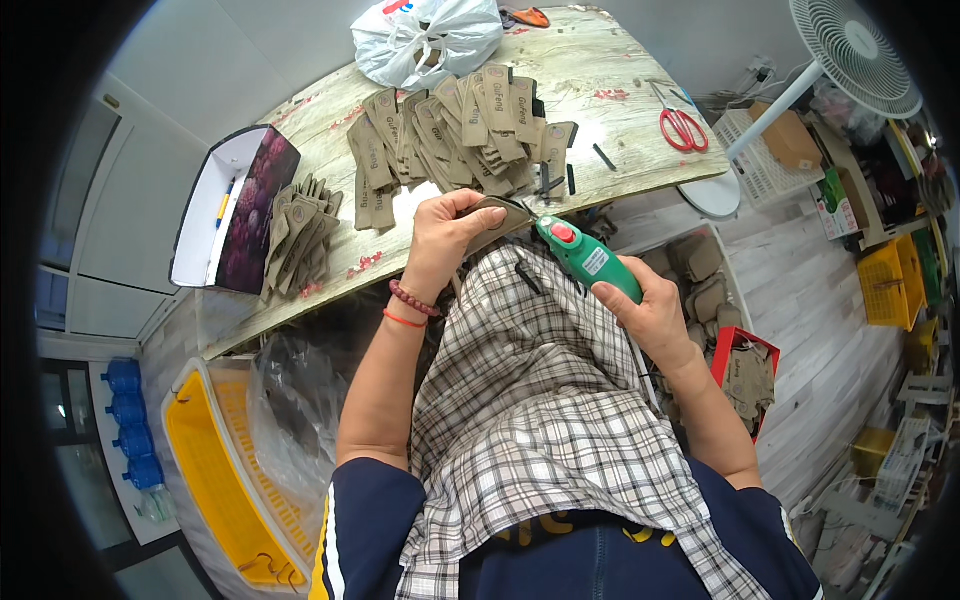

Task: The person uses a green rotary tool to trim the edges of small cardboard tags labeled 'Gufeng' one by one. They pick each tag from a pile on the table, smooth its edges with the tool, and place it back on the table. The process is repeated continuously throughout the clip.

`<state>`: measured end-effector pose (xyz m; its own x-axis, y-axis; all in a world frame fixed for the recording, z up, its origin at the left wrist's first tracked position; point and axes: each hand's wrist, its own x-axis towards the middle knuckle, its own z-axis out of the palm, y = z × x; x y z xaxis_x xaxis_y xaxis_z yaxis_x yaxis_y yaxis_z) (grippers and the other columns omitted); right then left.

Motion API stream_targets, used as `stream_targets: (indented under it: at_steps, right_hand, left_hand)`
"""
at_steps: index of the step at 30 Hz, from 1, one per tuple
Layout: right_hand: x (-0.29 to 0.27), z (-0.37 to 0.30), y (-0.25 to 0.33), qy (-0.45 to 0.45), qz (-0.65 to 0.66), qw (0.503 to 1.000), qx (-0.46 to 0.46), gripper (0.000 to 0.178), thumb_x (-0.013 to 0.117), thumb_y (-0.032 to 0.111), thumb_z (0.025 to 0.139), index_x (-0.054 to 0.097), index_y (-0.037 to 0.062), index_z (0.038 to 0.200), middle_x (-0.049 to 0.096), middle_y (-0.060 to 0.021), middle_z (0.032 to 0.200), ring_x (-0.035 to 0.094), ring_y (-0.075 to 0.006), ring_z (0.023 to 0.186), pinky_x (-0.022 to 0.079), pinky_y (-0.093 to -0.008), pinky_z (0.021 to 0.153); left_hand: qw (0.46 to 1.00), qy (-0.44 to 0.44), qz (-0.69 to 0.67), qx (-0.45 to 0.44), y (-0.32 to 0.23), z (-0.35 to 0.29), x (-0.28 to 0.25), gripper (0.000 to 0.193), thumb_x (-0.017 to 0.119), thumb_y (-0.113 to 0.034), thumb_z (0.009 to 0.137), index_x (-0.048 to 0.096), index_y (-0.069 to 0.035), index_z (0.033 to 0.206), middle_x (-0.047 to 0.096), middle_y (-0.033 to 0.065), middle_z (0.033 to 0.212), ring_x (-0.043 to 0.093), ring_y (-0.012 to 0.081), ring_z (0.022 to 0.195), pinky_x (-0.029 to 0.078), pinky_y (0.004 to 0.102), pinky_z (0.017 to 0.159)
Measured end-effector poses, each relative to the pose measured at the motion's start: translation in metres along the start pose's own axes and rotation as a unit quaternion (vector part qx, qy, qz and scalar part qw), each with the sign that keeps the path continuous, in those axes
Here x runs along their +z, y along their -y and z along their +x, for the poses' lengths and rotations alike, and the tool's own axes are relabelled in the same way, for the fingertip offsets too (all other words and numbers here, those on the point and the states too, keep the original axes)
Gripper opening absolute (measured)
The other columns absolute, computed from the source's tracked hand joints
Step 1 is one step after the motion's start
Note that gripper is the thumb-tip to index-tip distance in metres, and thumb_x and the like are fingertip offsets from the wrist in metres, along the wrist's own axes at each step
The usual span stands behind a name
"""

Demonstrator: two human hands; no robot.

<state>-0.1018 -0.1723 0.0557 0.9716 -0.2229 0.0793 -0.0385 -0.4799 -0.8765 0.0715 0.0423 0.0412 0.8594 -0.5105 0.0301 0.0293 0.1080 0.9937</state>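
Note:
My left hand (440,238) pinches a khaki fabric tab (503,217) with a black strip along its edge, just off the table's front edge. Closed round a green electric cutter (590,258) with a red button is my right hand (652,310). The cutter's dark tip points left and meets the tab's right end; whether it touches the fabric I cannot tell. Behind my hands, a heap of similar khaki tabs (480,120) with dark printing covers the middle of the table (640,90). Short black strip pieces (604,157) lie to its right, and others rest on my checked apron (540,400).
Left on the table stand a purple-and-black box (268,190) and a smaller pile of tabs (303,240). Red-handled scissors (684,130) lie at right, a white plastic bag (428,40) at the back. Below are a yellow basket (215,470), a red box (748,385) and a fan (858,45).

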Motion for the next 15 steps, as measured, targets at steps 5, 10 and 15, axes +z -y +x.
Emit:
stream_targets:
  at_steps: [5, 10, 15]
  right_hand:
    - [0.002, 0.001, 0.004, 0.023, -0.014, 1.0, -0.016, 0.046, 0.068, 0.041, 0.085, 0.062, 0.0015, 0.107, 0.067, -0.0114, 0.077, 0.067, -0.0198, 0.071, 0.051, -0.0315, 0.064]
    - [0.004, 0.003, 0.005, 0.043, -0.011, 0.999, 0.0, 0.045, 0.068, 0.041, 0.085, 0.062, 0.0016, 0.106, 0.066, -0.0111, 0.075, 0.067, -0.0196, 0.069, 0.051, -0.0313, 0.063]
    - [0.006, 0.004, 0.003, 0.048, -0.007, 0.999, 0.004, 0.043, 0.069, 0.039, 0.085, 0.063, 0.0017, 0.105, 0.066, -0.0109, 0.075, 0.066, -0.0191, 0.069, 0.05, -0.0308, 0.063]
  left_hand:
    - [0.999, 0.024, 0.032, -0.026, -0.006, 0.0, -0.01, 0.009, 0.071, -0.004, 0.081, 0.069, 0.003, 0.087, 0.066, -0.0009, 0.078, 0.057, 0.002, 0.068, 0.045, 0.0162, 0.06]
    - [0.998, 0.028, 0.033, -0.043, -0.005, 0.0, -0.016, 0.008, 0.07, -0.003, 0.081, 0.069, 0.003, 0.086, 0.066, -0.0009, 0.077, 0.057, 0.0023, 0.067, 0.045, 0.0166, 0.06]
    - [0.997, 0.042, 0.025, -0.053, -0.006, 0.0, -0.019, 0.009, 0.07, -0.004, 0.081, 0.069, 0.003, 0.086, 0.066, -0.0007, 0.077, 0.057, 0.0024, 0.067, 0.046, 0.0169, 0.06]
